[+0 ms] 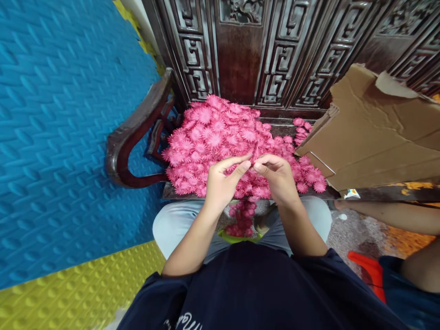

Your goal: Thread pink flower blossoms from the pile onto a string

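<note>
A thin, dark pink artificial flower (255, 149), seen nearly edge-on, stands between my fingertips. My left hand (222, 179) pinches it from the left with thumb and forefinger. From the right, my right hand (279, 178) closes thumb and fingertips at its lower end. Both hands are just above the front of a large heap of pink artificial flowers (206, 133) on a dark wooden bench. More pink flowers (240, 224) hang or lie lower down between my knees, over something yellow-green.
A carved armrest (118, 151) bounds the heap at left, a carved wooden backrest (237, 64) behind. At right a torn cardboard box (371, 137) stands on the bench. Another person's leg (388, 217) is at far right. Blue foam matting (68, 114) lies at left.
</note>
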A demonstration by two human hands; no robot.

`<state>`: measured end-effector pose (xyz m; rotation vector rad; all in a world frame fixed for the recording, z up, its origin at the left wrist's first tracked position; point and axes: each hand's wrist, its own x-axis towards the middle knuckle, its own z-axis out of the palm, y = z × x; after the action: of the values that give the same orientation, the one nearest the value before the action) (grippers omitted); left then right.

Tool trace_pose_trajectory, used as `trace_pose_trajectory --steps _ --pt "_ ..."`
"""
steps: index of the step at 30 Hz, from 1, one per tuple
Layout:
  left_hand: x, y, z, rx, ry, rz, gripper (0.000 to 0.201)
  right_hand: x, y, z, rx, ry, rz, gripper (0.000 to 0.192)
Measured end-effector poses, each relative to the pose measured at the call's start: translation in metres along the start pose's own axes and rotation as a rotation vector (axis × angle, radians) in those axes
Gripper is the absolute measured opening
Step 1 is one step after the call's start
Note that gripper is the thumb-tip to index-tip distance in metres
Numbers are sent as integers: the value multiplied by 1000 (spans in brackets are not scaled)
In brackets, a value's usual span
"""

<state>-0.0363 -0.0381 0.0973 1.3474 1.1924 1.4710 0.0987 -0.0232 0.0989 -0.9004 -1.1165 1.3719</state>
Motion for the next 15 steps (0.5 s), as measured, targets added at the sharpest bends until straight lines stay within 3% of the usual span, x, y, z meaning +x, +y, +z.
trace_pose_trajectory --steps 3,15 --pt "-2 1 1 -71 30 -60 25 2 0 -1 1 -15 12 8" --pt "-7 3 7 11 51 -114 21 3 11 -11 60 -57 80 10"
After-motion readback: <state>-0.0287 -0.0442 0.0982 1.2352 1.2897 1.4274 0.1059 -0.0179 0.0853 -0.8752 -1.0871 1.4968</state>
